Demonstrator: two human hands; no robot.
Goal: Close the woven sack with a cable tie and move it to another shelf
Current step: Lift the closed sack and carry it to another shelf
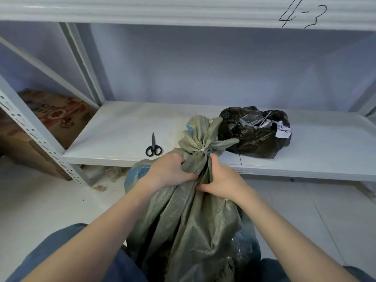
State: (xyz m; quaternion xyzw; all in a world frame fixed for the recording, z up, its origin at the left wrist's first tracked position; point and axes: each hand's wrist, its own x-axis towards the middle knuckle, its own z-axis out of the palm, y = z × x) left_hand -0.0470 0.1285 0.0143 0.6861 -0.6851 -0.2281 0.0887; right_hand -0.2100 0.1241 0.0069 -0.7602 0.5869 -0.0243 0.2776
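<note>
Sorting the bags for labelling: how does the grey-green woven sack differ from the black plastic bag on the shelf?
The grey-green woven sack is matte, cinched at its neck with a white tie, and gripped by both hands; the black plastic bag is glossy, lies open and untouched on the white metal shelf. The sack looks larger. Both are soft and crumpled.
</note>
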